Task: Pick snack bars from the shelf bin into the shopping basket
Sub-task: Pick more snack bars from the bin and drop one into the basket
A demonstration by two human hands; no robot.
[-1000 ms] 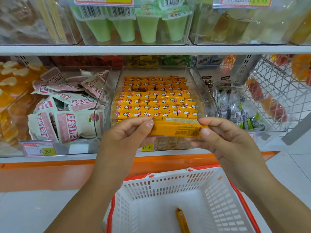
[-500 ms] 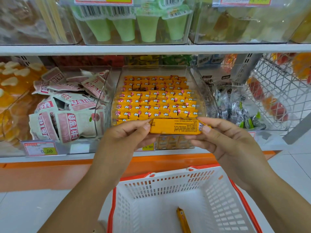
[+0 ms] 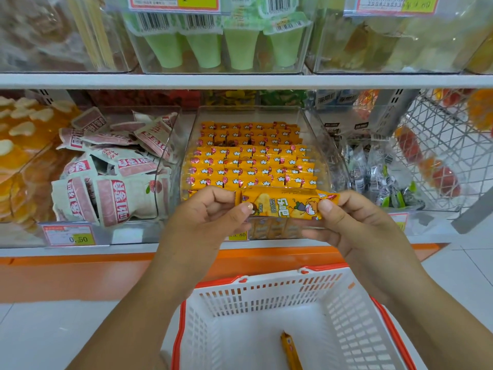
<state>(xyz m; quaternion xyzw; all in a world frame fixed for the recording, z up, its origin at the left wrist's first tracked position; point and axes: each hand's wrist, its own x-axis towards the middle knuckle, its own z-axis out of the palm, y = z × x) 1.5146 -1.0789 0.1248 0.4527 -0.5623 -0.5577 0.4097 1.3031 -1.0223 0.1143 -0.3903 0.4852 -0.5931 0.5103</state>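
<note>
Your left hand point(image 3: 210, 212) and right hand point(image 3: 344, 217) each pinch an end of the snack bar point(image 3: 282, 206), level before the shelf bin point(image 3: 322, 145), printed face up, likely for checking above the shopping basket point(image 3: 266, 292)

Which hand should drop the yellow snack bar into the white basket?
Probably the right hand: it pinches the yellow wrapped snack bar nearer the middle of the white plastic basket with orange rim, while the left hand sits toward its left edge.

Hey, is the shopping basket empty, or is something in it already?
Not empty: one orange snack bar lies on the basket's floor. The left hand and right hand hold a second bar outside it.
</note>
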